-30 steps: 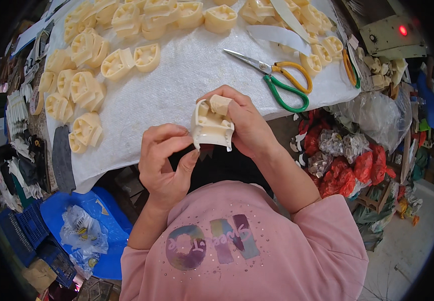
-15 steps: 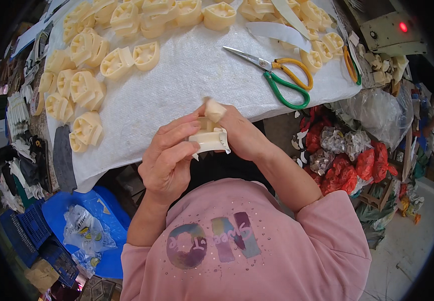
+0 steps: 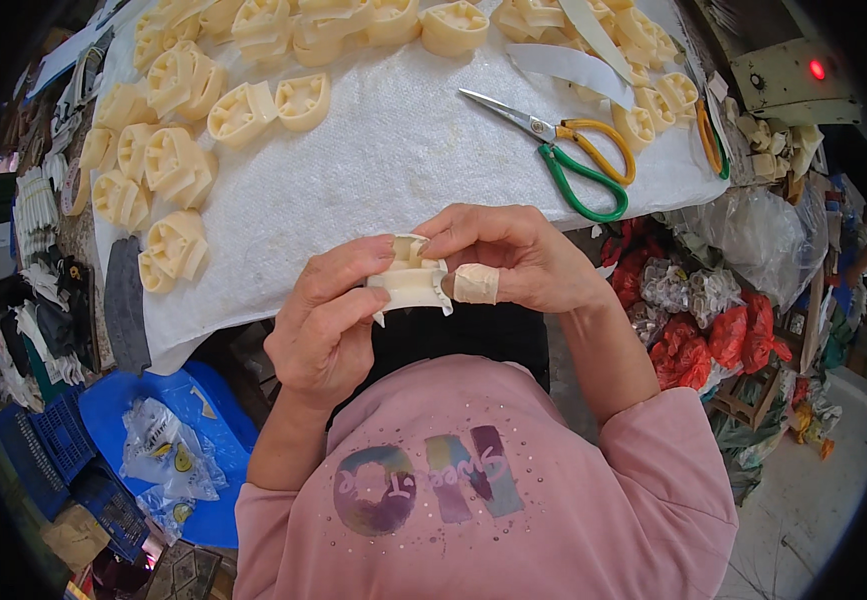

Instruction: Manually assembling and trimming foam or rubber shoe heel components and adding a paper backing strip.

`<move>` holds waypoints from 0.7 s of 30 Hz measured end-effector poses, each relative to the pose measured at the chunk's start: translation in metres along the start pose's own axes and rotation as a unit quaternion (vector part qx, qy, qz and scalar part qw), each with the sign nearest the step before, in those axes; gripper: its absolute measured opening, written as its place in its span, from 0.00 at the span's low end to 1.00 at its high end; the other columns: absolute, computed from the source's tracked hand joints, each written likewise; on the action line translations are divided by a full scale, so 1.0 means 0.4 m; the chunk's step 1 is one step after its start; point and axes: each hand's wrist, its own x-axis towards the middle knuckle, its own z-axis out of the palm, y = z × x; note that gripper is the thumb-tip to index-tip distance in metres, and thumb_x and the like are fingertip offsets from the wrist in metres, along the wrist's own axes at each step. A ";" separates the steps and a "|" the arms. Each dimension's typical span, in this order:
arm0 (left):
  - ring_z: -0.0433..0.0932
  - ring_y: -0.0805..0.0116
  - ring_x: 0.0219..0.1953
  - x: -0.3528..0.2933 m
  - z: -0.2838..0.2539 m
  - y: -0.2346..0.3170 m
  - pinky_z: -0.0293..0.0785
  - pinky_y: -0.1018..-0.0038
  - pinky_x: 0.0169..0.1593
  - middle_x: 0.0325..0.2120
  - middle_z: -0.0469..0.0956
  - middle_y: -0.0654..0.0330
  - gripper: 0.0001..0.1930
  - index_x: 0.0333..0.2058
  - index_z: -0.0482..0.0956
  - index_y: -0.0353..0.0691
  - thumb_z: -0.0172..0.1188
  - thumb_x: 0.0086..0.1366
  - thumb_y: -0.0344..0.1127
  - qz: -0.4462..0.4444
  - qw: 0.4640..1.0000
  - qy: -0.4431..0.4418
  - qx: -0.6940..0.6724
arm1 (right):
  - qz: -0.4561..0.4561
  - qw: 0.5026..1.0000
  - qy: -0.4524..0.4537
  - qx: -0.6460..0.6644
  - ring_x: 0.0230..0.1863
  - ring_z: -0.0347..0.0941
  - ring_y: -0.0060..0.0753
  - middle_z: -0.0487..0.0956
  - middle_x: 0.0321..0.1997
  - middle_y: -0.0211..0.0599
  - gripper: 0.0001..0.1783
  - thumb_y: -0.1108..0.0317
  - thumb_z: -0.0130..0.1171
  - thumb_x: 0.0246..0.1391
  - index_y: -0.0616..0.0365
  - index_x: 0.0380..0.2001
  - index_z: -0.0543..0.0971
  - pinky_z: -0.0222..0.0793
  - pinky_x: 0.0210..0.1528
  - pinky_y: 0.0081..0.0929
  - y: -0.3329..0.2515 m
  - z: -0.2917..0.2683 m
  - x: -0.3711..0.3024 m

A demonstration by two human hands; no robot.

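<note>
Between my two hands, just in front of the table edge, is a cream hollow moulded piece with a pale covering whose edge stands up in ragged pleats. My left hand grips its left side between thumb and fingers. On the right, my right hand pinches the piece's upper right edge. Its thumb, or a finger, wears a beige wrap and lies against the pleated end. Scissors with one yellow and one green handle rest on the white cloth beyond my right hand.
Several similar cream pieces cluster along the table's left and far sides. White strips lie at the far right, near a second pair of scissors. A blue plastic seat with clear bags stands lower left. Red bags are at right.
My right hand has turned and shifted right, and its wrapped digit has come down from above the piece to its right end. My left hand keeps hold of the piece.
</note>
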 end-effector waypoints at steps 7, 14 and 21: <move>0.79 0.50 0.39 0.009 -0.005 0.012 0.76 0.66 0.41 0.35 0.78 0.45 0.09 0.30 0.71 0.32 0.54 0.51 0.13 -0.016 0.999 -0.037 0.005 | 0.045 0.985 -0.022 -0.167 0.41 0.74 0.28 0.75 0.47 0.43 0.12 0.76 0.61 0.48 0.65 0.38 0.76 0.73 0.41 0.23 -0.023 -0.014 0.003; 0.79 0.53 0.37 0.008 -0.008 0.003 0.77 0.69 0.39 0.35 0.77 0.48 0.12 0.30 0.74 0.31 0.60 0.45 0.13 -0.014 1.000 -0.027 0.003 | -0.009 0.965 -0.027 -0.259 0.38 0.75 0.28 0.77 0.43 0.43 0.12 0.69 0.60 0.51 0.64 0.38 0.76 0.71 0.36 0.21 -0.023 -0.001 0.012; 0.79 0.51 0.40 -0.001 -0.002 0.004 0.77 0.68 0.41 0.36 0.77 0.47 0.12 0.35 0.73 0.32 0.61 0.52 0.17 -0.032 0.999 0.030 -0.029 | 0.016 0.997 0.031 -0.062 0.47 0.72 0.30 0.75 0.48 0.41 0.15 0.71 0.55 0.56 0.62 0.46 0.75 0.69 0.45 0.24 -0.003 -0.005 0.005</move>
